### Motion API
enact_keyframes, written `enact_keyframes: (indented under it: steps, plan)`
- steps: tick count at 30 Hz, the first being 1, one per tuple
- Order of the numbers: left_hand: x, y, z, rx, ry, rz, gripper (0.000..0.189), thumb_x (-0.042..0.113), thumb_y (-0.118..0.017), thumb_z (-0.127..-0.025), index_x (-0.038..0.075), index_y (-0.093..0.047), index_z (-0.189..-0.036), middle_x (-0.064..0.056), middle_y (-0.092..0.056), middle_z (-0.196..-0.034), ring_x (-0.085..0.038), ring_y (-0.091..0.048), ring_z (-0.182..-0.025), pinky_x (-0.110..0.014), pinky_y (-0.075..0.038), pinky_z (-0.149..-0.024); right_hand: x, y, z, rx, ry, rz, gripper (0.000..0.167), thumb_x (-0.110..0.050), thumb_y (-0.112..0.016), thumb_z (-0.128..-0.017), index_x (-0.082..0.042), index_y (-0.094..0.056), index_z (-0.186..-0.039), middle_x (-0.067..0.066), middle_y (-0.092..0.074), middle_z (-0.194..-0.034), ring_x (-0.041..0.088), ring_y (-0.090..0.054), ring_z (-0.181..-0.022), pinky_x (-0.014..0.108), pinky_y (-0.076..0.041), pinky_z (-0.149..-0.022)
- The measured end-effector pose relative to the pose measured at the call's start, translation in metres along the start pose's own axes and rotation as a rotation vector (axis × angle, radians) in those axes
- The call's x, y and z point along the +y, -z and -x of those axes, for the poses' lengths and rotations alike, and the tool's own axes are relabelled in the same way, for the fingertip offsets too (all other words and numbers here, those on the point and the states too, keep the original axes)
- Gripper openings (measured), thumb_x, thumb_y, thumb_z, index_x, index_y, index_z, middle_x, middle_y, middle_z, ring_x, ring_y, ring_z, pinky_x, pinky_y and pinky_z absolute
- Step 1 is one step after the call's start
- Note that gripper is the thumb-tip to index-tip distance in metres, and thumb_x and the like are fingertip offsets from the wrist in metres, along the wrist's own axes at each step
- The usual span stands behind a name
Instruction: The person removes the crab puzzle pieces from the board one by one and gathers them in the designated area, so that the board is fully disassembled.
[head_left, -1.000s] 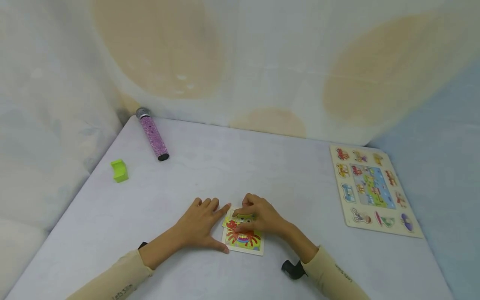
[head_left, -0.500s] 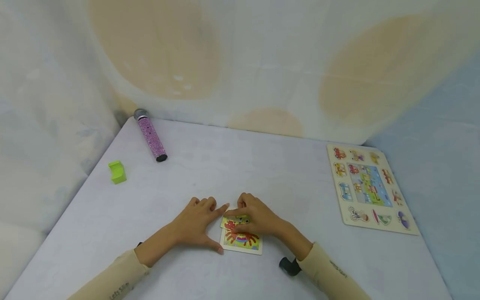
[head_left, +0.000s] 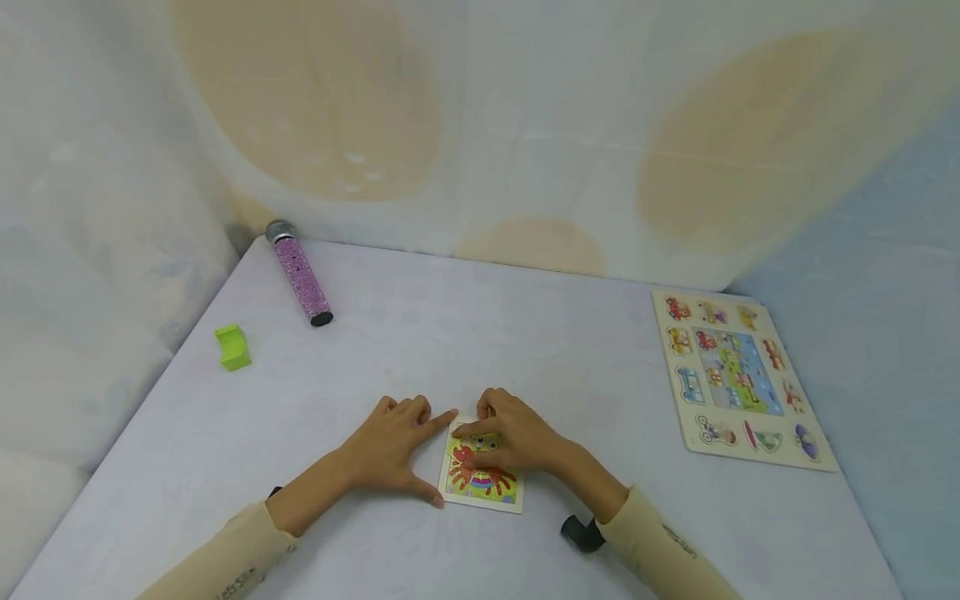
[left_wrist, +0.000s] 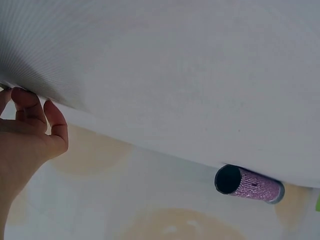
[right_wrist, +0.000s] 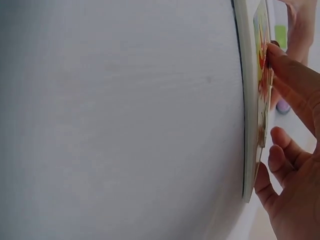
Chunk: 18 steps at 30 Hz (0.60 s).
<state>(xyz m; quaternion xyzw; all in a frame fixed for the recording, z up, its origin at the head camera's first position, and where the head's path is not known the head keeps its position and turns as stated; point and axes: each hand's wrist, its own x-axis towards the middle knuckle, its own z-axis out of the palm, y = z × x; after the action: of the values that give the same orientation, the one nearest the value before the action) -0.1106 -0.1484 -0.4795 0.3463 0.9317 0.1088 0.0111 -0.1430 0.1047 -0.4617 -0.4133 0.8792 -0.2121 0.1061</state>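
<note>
A small puzzle board [head_left: 483, 504] with a pale rim and a red crab picture lies on the table in the head view. My left hand [head_left: 390, 446] is beside its left edge, thumb and index finger spread, their tips at the edge. Over the board's upper part, my right hand [head_left: 517, 433] pinches a puzzle piece [head_left: 459, 450] between thumb and index finger. The piece lies over the crab's upper left and is partly covered. In the right wrist view, a fingertip touches the picture side of the board [right_wrist: 248, 100], which is seen edge-on.
A purple glittery microphone [head_left: 303, 275] and a green block [head_left: 234, 347] lie at the far left. A larger picture puzzle board [head_left: 738, 375] lies at the right. Near my right forearm is a black curved object [head_left: 581, 533]. Patterned cloth [head_left: 525, 125] hangs behind the table.
The puzzle piece stuck out past the board's left side half a second ago; now it lies in line with the rim. My left hand has shifted slightly left in the view.
</note>
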Motion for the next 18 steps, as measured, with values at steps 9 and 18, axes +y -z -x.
enact_keyframes:
  steps: [9,18]
  plan:
    - [0.000,-0.001,0.000,0.028,-0.013,-0.008,0.115,0.094,-0.057,-0.059,0.022,-0.047,-0.149,0.006,-0.036,-0.097,-0.009,-0.035,-0.083,-0.033,-0.027,-0.082,0.005,-0.003,0.007,0.096,0.010,-0.075,0.045,-0.042,-0.083,-0.078,-0.021,-0.075,-0.118,-0.004,-0.040,-0.095,0.009,-0.037,-0.090,0.021,-0.032,-0.074]
    - [0.002,-0.002,0.001,0.015,0.013,-0.007,0.116,0.094,-0.058,-0.058,0.024,-0.046,-0.150,0.006,-0.036,-0.098,-0.010,-0.035,-0.084,-0.034,-0.026,-0.082,0.022,0.010,0.012,0.209,-0.079,-0.103,0.040,-0.034,-0.087,-0.074,-0.020,-0.077,-0.111,-0.003,-0.039,-0.093,0.011,-0.038,-0.090,0.023,-0.036,-0.074]
